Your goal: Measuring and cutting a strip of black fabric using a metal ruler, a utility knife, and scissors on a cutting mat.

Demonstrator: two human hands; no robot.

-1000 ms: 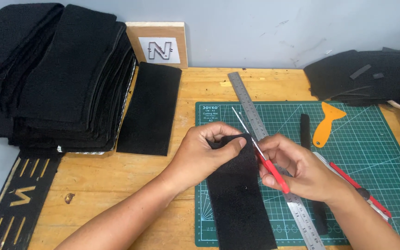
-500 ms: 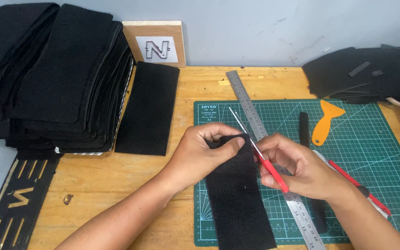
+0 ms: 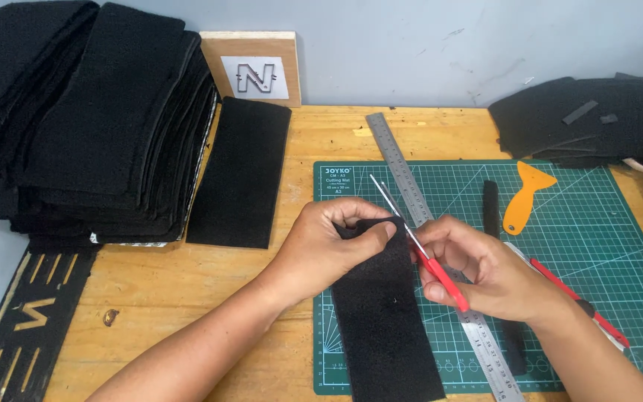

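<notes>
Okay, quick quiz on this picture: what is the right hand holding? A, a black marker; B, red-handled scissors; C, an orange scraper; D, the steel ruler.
B: the right hand grips the red-handled scissors, blades open at the top edge of the black felt strip that the left hand pinches; the orange scraper and steel ruler lie untouched on the green cutting mat.

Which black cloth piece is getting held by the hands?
The black strip on the green cutting mat, pinched at its top by the left hand. The other flat piece lies alone on bare wood, untouched.
</notes>
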